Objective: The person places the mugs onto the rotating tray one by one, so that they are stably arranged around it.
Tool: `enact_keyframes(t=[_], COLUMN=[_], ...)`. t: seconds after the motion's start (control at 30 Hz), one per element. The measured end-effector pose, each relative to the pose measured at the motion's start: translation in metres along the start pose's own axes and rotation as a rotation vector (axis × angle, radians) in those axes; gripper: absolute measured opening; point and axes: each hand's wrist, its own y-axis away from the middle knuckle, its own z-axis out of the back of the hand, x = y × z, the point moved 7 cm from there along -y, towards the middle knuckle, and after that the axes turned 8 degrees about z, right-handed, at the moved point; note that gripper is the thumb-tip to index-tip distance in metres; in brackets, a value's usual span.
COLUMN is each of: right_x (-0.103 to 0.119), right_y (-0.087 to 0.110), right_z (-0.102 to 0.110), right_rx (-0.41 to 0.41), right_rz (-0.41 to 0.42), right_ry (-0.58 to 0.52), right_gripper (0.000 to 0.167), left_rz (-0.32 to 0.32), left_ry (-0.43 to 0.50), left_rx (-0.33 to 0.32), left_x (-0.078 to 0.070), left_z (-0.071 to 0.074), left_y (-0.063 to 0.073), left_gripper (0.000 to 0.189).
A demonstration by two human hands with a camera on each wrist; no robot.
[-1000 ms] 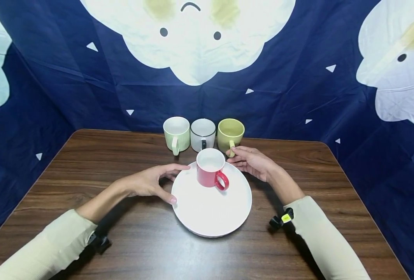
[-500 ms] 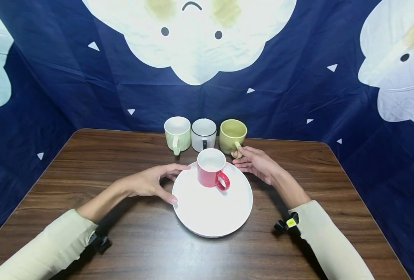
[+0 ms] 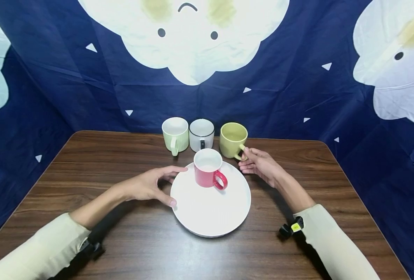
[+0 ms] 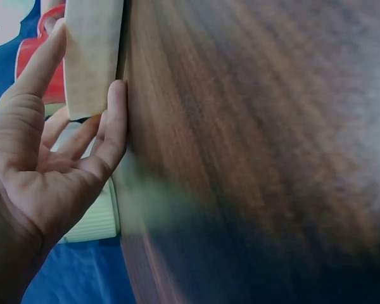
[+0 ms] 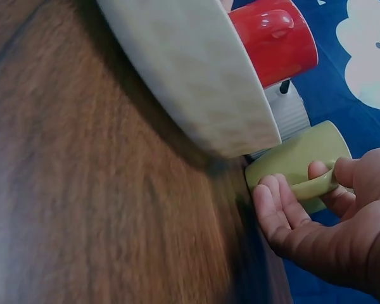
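My right hand (image 3: 260, 166) pinches the handle of an olive-green mug (image 3: 232, 140) between thumb and fingers; the right wrist view shows a finger through the handle (image 5: 313, 187). The mug stands upright at the back of the table. My left hand (image 3: 151, 184) lies at the left edge of a thick white round stand (image 3: 207, 217), its thumb and fingers spread and touching the rim. A red mug (image 3: 205, 175) with a white inside stands on the stand's back part, its handle pointing to the front right. In the left wrist view, the left fingers (image 4: 117, 107) reach along the stand's side.
Left of the olive mug stand a white mug (image 3: 201, 136) with a dark rim and black handle, and a pale green ribbed mug (image 3: 176, 136). All are on a brown wooden table (image 3: 130, 237). A blue cloth (image 3: 280, 105) with white clouds hangs behind.
My right hand has drawn the olive-green mug a little to the right and toward me, widening its gap from the white mug. The left hand and the red mug have hardly moved.
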Motion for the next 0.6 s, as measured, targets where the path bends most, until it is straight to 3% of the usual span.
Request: enact_keyframes(t=[0.2,0.43,0.6], right_x=[-0.001,-0.005,-0.005], right_y=[0.008,0.023,0.032], right_z=[0.001,0.006,0.006], right_rx=[0.005,-0.024,-0.027], right_rz=[0.014,0.026,0.041], right_ry=[0.008,0.002,0.001], right_gripper=[0.034,0.033,0.031], left_rz=[0.006,0.037,0.061], left_ry=[-0.011,0.070,0.060], left_rx=[-0.042,-0.021,-0.034], left_x=[-0.001,-0.003,-0.003], left_z=[-0.002,-0.010,-0.011], left_y=[0.006,0.013,0.017], left_gripper=[0.101,0.102,0.103])
